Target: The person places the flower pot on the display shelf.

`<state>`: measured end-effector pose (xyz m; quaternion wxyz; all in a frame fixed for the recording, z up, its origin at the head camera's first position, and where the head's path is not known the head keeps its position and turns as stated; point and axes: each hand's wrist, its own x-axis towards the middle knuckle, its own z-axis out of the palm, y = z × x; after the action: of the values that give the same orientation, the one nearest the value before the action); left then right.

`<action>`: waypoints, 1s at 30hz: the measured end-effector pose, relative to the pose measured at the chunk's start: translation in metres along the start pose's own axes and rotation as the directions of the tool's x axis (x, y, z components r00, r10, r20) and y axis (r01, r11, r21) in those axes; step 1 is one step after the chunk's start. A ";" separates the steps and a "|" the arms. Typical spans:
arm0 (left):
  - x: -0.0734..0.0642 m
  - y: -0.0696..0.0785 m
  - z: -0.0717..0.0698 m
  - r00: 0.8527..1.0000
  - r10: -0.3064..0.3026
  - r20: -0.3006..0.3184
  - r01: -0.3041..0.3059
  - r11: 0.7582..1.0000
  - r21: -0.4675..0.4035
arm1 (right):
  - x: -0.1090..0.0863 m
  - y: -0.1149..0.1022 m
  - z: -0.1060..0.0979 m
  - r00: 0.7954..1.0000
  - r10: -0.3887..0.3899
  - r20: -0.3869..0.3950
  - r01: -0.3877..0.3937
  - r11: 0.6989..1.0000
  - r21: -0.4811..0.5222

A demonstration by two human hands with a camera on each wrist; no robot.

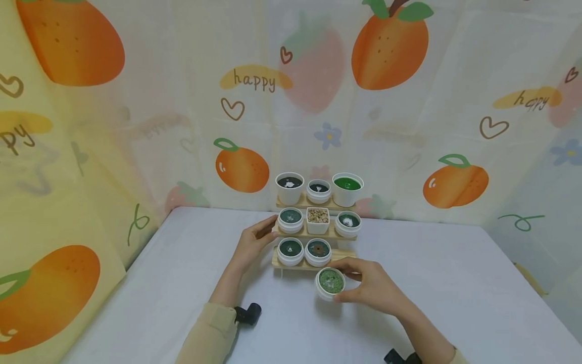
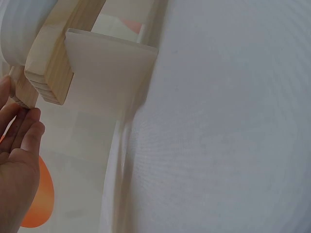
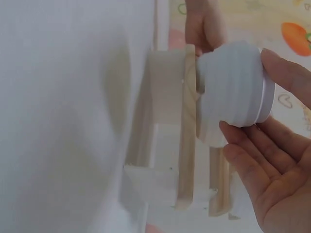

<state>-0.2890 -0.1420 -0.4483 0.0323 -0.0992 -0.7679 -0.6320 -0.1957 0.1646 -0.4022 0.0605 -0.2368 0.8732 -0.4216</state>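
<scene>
My right hand [image 1: 373, 285] pinches a small round white cup [image 1: 330, 282] between thumb and fingers. Green, crumbly-looking stuff fills it to near the rim. In the right wrist view this white ribbed cup [image 3: 235, 85] is held in front of the lowest shelf. At the left end of the middle tier, my left hand [image 1: 254, 240] holds the shelf edge of a wooden tiered stand [image 1: 343, 255]. The left wrist view has the fingers [image 2: 31, 131] against the end of a plank [image 2: 22, 90]. Two dark-topped white cups, one round cup [image 1: 290, 251] and another [image 1: 318, 251], sit on the lowest shelf.
The middle shelf bears a square cup [image 1: 318, 220] of beige bits between two round cups. On the top shelf are a small cup [image 1: 318, 190] and two taller ones, the right cup [image 1: 347, 188] green inside. A fruit-print curtain [image 1: 182, 126] hangs behind the white table [image 1: 150, 283].
</scene>
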 end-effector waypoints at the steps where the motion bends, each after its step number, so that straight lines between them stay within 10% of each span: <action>1: 0.000 0.000 0.000 1.000 0.004 0.000 -0.004 1.000 0.001 | 0.000 0.001 -0.001 1.000 0.004 -0.008 -0.004 1.000 -0.002; 16: 0.001 0.000 0.000 1.000 -0.030 -0.005 0.030 0.999 0.010 | 0.002 0.008 -0.019 0.975 0.128 -0.181 -0.143 0.987 -0.075; 30: -0.011 0.029 -0.001 0.999 -0.050 0.021 0.049 0.999 0.011 | 0.012 0.008 -0.016 0.928 0.208 -0.308 -0.224 0.975 -0.017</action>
<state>-0.2723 -0.1389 -0.4220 0.0091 -0.0867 -0.7738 -0.6274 -0.2146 0.1748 -0.3970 -0.0349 -0.0731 0.9034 -0.4211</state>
